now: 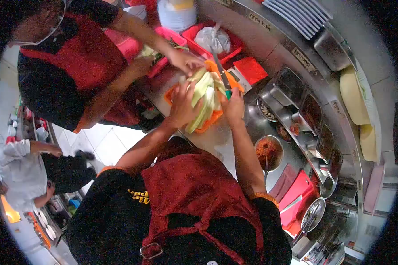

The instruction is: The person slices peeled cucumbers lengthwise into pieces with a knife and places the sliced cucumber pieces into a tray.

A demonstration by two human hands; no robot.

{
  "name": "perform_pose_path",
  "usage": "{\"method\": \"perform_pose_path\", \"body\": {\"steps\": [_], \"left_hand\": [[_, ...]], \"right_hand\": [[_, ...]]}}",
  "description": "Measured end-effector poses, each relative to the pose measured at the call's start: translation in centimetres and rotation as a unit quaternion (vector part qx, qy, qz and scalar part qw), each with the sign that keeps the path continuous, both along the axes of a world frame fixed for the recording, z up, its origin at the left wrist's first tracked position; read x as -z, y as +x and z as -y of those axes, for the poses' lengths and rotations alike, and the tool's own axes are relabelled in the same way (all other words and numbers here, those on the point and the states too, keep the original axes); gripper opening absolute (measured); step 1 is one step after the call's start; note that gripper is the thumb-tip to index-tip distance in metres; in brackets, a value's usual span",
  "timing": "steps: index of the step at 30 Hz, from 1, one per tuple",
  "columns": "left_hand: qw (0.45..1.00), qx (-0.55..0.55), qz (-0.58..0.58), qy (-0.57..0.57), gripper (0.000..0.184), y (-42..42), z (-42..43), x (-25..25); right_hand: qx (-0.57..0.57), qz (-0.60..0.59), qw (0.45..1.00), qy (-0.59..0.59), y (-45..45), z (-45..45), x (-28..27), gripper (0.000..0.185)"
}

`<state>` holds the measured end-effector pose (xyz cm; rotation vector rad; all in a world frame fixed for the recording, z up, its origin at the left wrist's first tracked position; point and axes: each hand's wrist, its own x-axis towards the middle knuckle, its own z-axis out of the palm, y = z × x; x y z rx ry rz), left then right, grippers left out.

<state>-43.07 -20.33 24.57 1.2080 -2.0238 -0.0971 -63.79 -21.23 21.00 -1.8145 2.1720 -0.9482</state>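
A pile of long pale green and white vegetable pieces [203,99] lies over an orange tray or board [213,120] on the steel counter. My left hand [183,106] holds the pile from its left side, fingers curled against the pieces. In my right hand [233,107] is a knife [221,70] with a green handle, its blade pointing away from me along the pile's right side. A co-worker's hand [186,61] reaches in at the pile's far end, close to the vegetables.
A co-worker [75,66] in a red apron stands at left. Beyond the pile are a red basket [236,44] with a plastic bag [213,39] and a red-topped scale [250,70]. To the right sit a bowl of orange-red paste [268,152], metal containers [311,110] and a pink board [296,194].
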Motion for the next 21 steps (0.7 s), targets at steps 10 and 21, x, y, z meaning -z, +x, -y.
{"method": "perform_pose_path", "body": {"steps": [10,21], "left_hand": [[0.98,-0.115,-0.106,0.122,0.069,3.5,-8.0,4.6],[0.941,0.006,-0.169,0.293,0.052,1.3,-8.1,4.8]], "right_hand": [[-0.025,0.081,0.988,0.132,-3.6,1.1,-1.3,0.058],[0.055,0.036,0.998,-0.011,-2.2,-4.7,-6.7,0.041]]}}
